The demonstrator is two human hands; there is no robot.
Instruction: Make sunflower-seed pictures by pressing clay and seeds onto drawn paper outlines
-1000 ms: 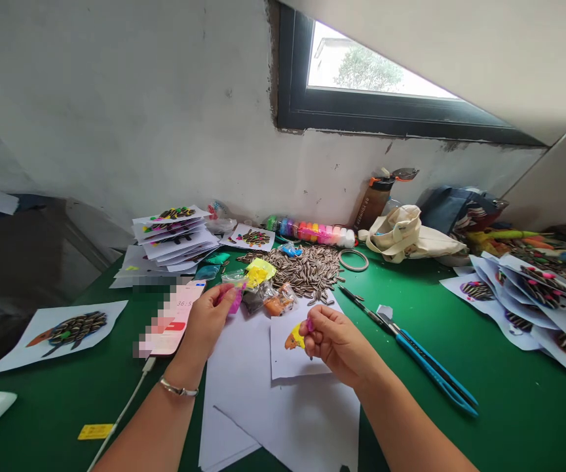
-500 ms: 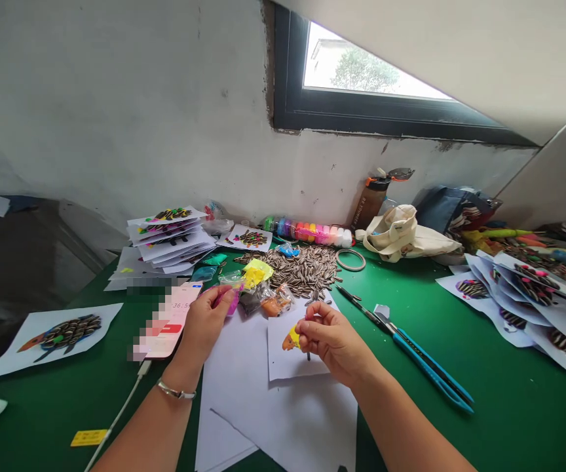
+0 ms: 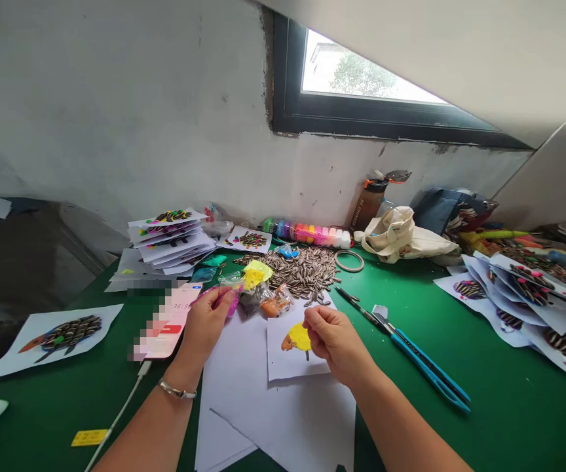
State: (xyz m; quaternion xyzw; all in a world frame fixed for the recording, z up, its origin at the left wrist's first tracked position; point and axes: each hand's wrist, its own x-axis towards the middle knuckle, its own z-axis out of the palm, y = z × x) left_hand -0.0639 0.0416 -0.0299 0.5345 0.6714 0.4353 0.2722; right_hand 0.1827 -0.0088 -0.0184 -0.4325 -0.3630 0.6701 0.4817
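Curled further than half a second ago, the right hand (image 3: 335, 344) leaves more of the yellow figure (image 3: 299, 336) in view; its fingertips are hidden, so whether it grips anything cannot be told. It blocks sight of the figure's right side and part of the card (image 3: 287, 369), which lies on white paper (image 3: 273, 419). Left hand (image 3: 211, 313) pinches a purple packet (image 3: 234, 305), partly hidden by the fingers. Pixelation masks the phone's (image 3: 185, 308) left edge; the frame crops the right-hand cards (image 3: 553, 311). Green worktop (image 3: 504, 400) shows between them and the blue tweezers (image 3: 405, 341).
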